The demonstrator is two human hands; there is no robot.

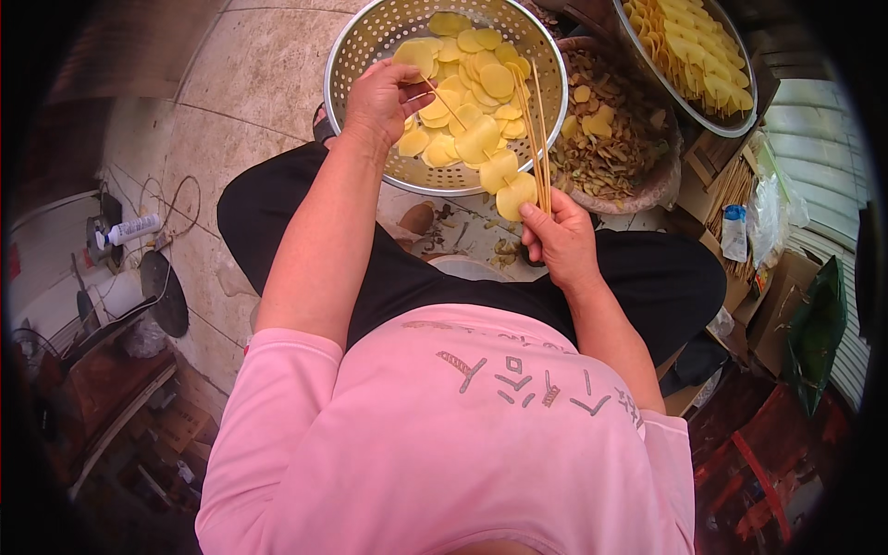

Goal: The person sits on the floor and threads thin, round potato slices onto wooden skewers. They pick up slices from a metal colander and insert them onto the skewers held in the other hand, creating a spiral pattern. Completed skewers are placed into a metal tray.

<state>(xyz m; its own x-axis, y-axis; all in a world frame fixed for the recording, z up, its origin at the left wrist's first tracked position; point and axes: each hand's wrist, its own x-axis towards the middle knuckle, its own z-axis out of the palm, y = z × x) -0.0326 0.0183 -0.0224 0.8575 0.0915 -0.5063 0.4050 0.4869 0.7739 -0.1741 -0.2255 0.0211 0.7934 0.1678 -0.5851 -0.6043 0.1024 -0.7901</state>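
A perforated metal colander [341, 83] holds many thin, round yellow slices [497, 81] that look like potato. Over it, my left hand [385, 97] pinches one slice [414, 55] beside the bare upper end of a thin wooden skewer [444, 103]. Several slices [477, 139] are threaded along that skewer, which slants down to my right hand. My right hand [560, 232] grips its lower end by the last threaded slice [516, 196], together with several bare wooden skewers [540, 139] that point upward over the colander's right side.
Right of the colander stands a basin [659, 191] of peelings and scraps. Beyond it, a metal bowl [721, 128] holds many skewered slices. More skewers [734, 187], plastic bags [766, 215] and cardboard lie at right. A white bottle [132, 229] and cables are at left.
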